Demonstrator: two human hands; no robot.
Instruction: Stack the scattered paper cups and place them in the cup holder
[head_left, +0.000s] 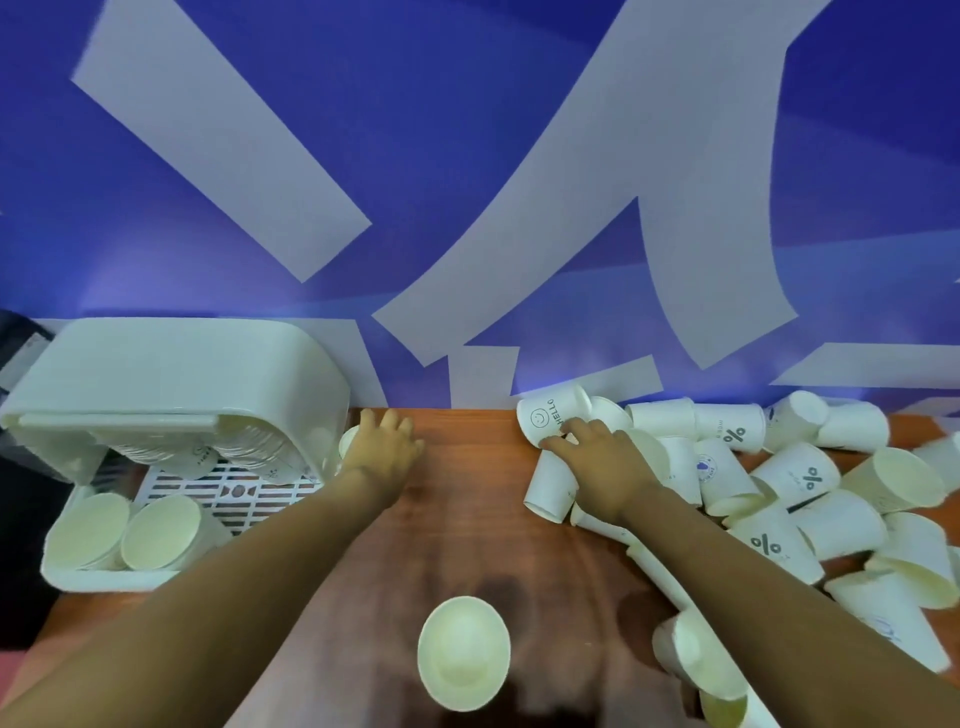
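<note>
Several white paper cups (810, 483) lie scattered over the right side of the wooden table (467, 519). My right hand (602, 462) reaches into the pile's left edge; its fingers touch a cup printed HELLO (550, 415) lying on its side. Whether they grip it is unclear. My left hand (384, 441) is at the table's far edge beside the white cup holder (171, 379), fingers spread; a cup (349, 440) peeks out just left of it. One cup (464, 652) stands upright near the front. Stacked cups show inside the holder and in its tray (104, 571).
A blue wall with white shapes (467, 182) rises right behind the table. A long stack of cups (660, 566) lies under my right forearm. More cups (696, 654) lie near the front right edge. A dark object (15, 343) sits far left.
</note>
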